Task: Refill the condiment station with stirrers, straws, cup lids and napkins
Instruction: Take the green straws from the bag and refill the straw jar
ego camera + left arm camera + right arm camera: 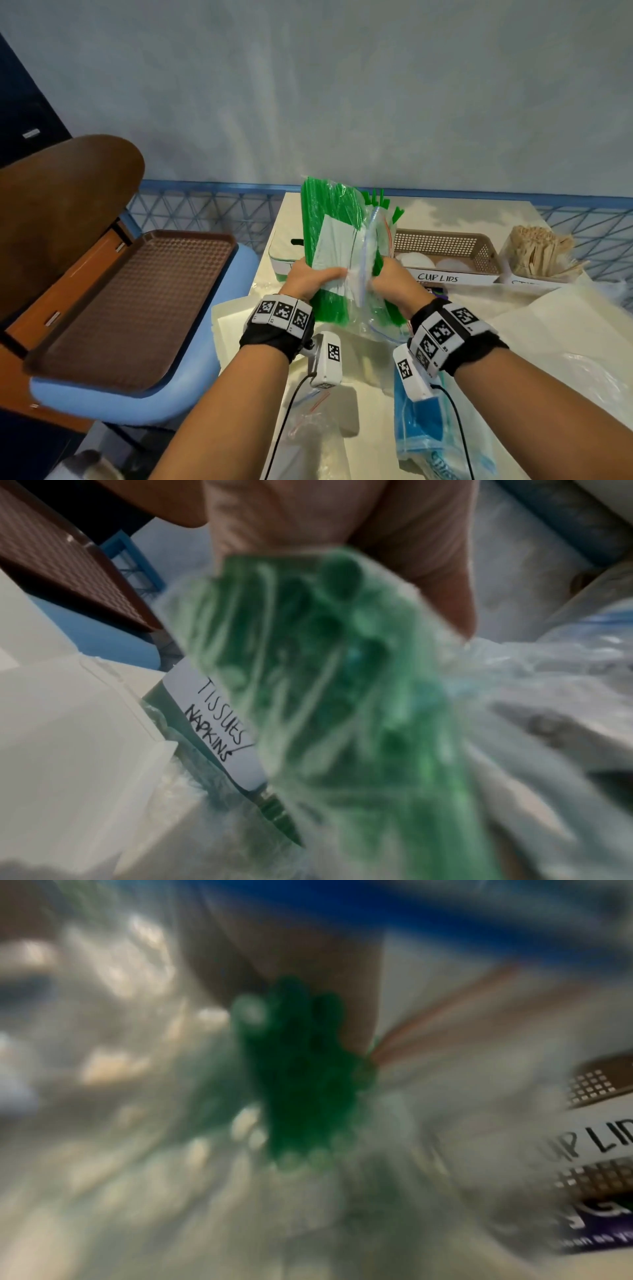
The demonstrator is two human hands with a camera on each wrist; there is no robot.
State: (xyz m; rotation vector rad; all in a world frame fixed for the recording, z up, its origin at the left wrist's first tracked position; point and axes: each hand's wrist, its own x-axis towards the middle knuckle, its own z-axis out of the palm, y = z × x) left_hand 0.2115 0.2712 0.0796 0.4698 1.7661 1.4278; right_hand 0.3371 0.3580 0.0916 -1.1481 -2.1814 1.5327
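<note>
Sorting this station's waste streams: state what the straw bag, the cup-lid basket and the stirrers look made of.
Straw bag: thin clear plastic film, glossy and wrinkled, with a zip strip; the green straws show through.
Cup-lid basket: probably rigid moulded plastic, matte tan, walls perforated in an even grid.
Stirrers: likely unfinished wood, pale tan flat sticks; grain is too small to confirm.

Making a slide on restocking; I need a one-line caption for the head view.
Both hands, left hand and right hand, grip a bag of green straws above the table.
</note>
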